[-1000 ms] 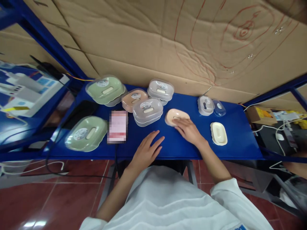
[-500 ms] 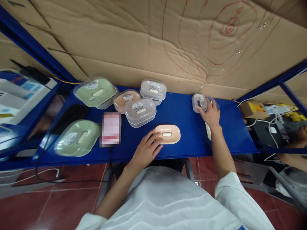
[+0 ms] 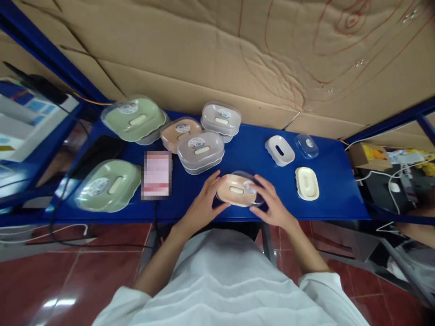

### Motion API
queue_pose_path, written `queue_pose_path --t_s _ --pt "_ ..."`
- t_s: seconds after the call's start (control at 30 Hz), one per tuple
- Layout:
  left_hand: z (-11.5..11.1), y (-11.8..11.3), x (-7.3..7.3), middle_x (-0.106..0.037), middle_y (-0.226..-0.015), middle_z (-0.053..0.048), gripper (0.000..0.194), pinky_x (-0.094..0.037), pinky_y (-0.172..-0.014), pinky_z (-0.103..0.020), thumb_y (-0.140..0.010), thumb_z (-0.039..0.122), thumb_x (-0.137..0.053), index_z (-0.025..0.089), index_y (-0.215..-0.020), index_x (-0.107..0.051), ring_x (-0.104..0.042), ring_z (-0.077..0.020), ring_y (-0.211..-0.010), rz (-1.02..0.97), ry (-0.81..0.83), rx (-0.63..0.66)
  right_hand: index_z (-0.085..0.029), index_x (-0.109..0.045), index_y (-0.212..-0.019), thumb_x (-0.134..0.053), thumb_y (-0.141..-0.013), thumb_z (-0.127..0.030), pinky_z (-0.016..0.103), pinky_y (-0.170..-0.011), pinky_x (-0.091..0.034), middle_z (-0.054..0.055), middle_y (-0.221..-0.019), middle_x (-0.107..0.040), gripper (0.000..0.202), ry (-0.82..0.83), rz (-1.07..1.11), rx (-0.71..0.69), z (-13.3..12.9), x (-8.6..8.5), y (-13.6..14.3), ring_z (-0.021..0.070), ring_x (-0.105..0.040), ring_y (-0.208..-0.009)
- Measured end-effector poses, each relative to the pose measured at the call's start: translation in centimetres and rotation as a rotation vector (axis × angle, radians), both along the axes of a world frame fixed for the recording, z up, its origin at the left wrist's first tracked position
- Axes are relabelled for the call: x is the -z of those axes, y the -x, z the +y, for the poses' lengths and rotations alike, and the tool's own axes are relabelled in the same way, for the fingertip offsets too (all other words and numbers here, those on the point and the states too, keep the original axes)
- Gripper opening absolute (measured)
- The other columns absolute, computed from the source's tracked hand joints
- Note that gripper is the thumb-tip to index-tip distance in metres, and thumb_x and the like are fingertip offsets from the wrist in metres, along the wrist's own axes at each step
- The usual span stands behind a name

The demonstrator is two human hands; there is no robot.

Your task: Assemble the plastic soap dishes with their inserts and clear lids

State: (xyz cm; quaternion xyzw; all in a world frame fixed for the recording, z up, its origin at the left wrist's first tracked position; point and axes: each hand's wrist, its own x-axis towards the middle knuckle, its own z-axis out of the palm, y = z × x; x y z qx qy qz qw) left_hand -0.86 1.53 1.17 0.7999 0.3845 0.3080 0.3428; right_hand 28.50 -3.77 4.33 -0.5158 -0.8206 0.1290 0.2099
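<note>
In front of me a peach dish (image 3: pixel 234 190) lies on the blue table (image 3: pixel 251 147). A clear lid (image 3: pixel 250 186) with a round label sits over its right part, slightly offset to the right. My right hand (image 3: pixel 272 201) grips the lid's right side between thumb and fingers. My left hand (image 3: pixel 207 199) is curved round the dish's left end, fingertips at its edge. To the right are a white dish (image 3: pixel 280 151) with a dark slot, a cream dish (image 3: pixel 307 183) and another clear lid (image 3: pixel 307 146).
Lidded green boxes (image 3: pixel 110 185), a lidded peach box (image 3: pixel 180 133) and lidded grey boxes (image 3: pixel 201 152) stand left and at the back. A blurred-out pink panel (image 3: pixel 157 175) lies beside them. A cardboard wall (image 3: pixel 170 54) rises behind; another person's arm (image 3: pixel 416 228) shows far right.
My right hand has come from the back right to the peach dish, bringing a clear lid over it. The white dish at the back now stands uncovered. The view has shifted slightly.
</note>
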Motion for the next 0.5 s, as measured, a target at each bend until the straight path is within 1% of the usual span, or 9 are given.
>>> queue_pose_path --t_s 0.07,0.13,0.2,0.3,0.4,0.5 --pt "0.1 -0.1 0.2 -0.037 -0.171 -0.014 0.085 -0.041 -0.128 -0.052 -0.098 0.034 -0.074 0.035 -0.168 -0.026 -0.038 -0.0311 -0.160 0.008 0.020 0.021 -0.030 -0.043 -0.163 -0.058 -0.105 -0.041 0.061 -0.129 -0.034 0.010 -0.176 -0.031 0.061 0.010 -0.063 -0.079 -0.6 0.2 1.6 0.0349 -0.029 -0.163" --pt "0.0 0.1 0.5 -0.040 -0.170 -0.012 0.081 -0.040 -0.128 -0.051 -0.100 0.033 -0.072 0.037 -0.168 -0.028 -0.040 -0.0300 -0.159 0.017 0.024 0.037 -0.032 -0.044 -0.163 -0.058 -0.106 -0.037 0.063 -0.129 -0.034 0.007 -0.177 -0.030 0.060 -0.010 -0.106 -0.106 -0.5 0.6 2.3 0.0352 -0.023 -0.165" --pt "-0.1 0.3 0.7 -0.043 -0.169 -0.011 0.077 -0.040 -0.128 -0.051 -0.100 0.032 -0.071 0.038 -0.166 -0.032 -0.042 -0.0292 -0.157 0.020 0.020 0.030 -0.033 -0.045 -0.163 -0.061 -0.105 -0.039 0.062 -0.128 -0.038 0.005 -0.175 -0.033 0.061 -0.027 -0.137 -0.116 -0.1 0.9 2.6 0.0357 -0.020 -0.166" --pt "-0.2 0.6 0.9 -0.044 -0.168 -0.009 0.076 -0.042 -0.128 -0.048 -0.099 0.033 -0.073 0.038 -0.165 -0.035 -0.045 -0.0278 -0.156 0.017 0.030 0.011 -0.033 -0.049 -0.161 -0.066 -0.103 -0.043 0.060 -0.128 -0.040 0.006 -0.172 -0.039 0.062 -0.054 -0.172 -0.107 0.1 1.1 2.8 0.0353 -0.022 -0.165" --pt "-0.1 0.6 1.0 -0.046 -0.166 -0.010 0.080 -0.042 -0.127 -0.048 -0.096 0.035 -0.078 0.037 -0.164 -0.037 -0.046 -0.0277 -0.154 0.007 0.062 0.004 -0.031 -0.051 -0.160 -0.067 -0.103 -0.043 0.059 -0.128 -0.040 0.007 -0.173 -0.038 0.060 -0.061 -0.177 -0.114 0.1 0.9 2.9 0.0356 -0.027 -0.163" --pt "-0.1 0.5 1.0 -0.047 -0.165 -0.010 0.079 -0.041 -0.128 -0.049 -0.094 0.035 -0.080 0.037 -0.163 -0.041 -0.047 -0.0283 -0.153 -0.004 0.094 0.004 -0.030 -0.051 -0.160 -0.067 -0.102 -0.044 0.059 -0.128 -0.041 0.008 -0.173 -0.038 0.061 -0.071 -0.183 -0.125 0.0 0.9 2.9 0.0361 -0.028 -0.163"
